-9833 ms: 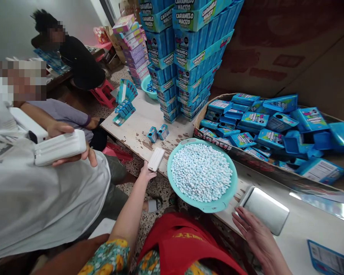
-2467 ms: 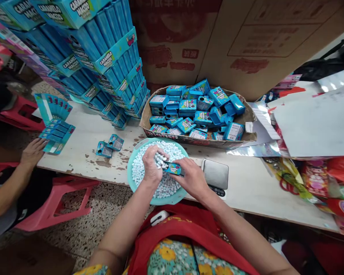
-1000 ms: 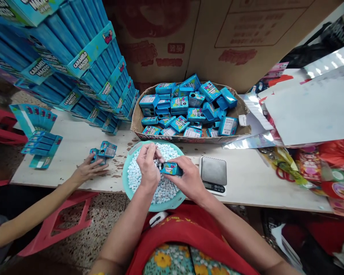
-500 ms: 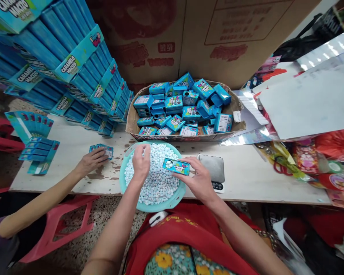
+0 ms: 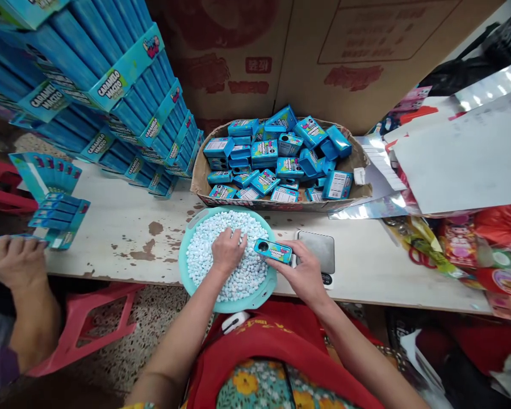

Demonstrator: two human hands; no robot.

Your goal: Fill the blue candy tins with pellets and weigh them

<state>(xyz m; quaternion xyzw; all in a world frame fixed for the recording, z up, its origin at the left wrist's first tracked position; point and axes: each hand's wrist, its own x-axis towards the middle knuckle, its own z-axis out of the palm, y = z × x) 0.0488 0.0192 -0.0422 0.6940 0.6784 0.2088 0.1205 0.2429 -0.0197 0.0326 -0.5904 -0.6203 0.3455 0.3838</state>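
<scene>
Left hand (image 5: 226,251) curled in candies (image 5: 204,255) in basin (image 5: 181,264); right hand (image 5: 303,274) pinches box (image 5: 273,250) at basin's right rim. Likely scooping; filling needs box's hole close.

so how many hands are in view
3: left hand in the candy bowl, right hand holding a blue box, a co-worker's hand at the far left.

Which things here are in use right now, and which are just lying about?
In use: left hand in the white candies, teal basin, small blue box in the right hand.
Lying about: scale, cardboard tray of boxes, stacked cartons, silver sheets, red stool.
</scene>
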